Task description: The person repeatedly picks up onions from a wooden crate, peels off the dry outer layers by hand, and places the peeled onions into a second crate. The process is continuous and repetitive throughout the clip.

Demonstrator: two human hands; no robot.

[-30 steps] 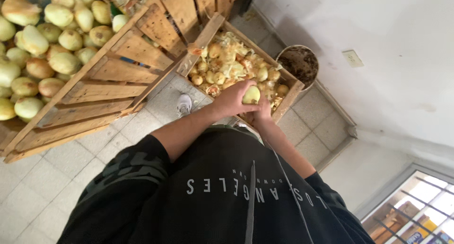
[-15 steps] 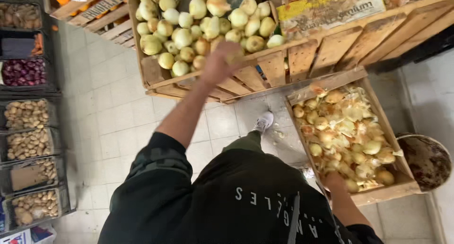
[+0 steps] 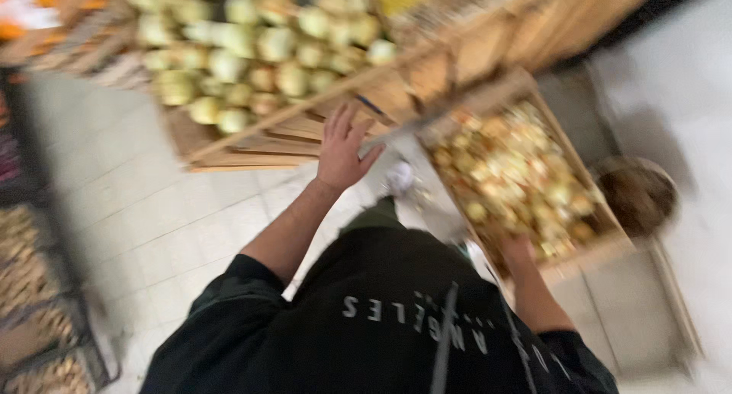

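The view is blurred by motion, so fine detail is lost. The left hand (image 3: 341,151) is raised with fingers spread wide and holds nothing; it hangs in the air just in front of the near edge of the sloped wooden display bin (image 3: 297,138), close to the slats but not clearly touching them. Pale yellow-green onions (image 3: 252,51) are heaped in that bin, far and to the left of the hand, with the lowest ones lying against the bin's front lip.

The right hand (image 3: 517,249) is low on the right, at the near edge of a wooden crate (image 3: 587,249) filled with loose onion skins and small onions (image 3: 518,180). Whether the fingers are curled or holding anything cannot be told, since blur and the crate's contents hide them.

A narrow strip of floor runs between the bin's right end and the crate's left side, where a pale shoe (image 3: 399,177) shows. A round brown basket (image 3: 639,196) sits just beyond the crate's right side, near the white wall. To the left, tiled floor (image 3: 145,211) lies open between the bin and dark wire baskets of produce (image 3: 38,287) along the left edge.
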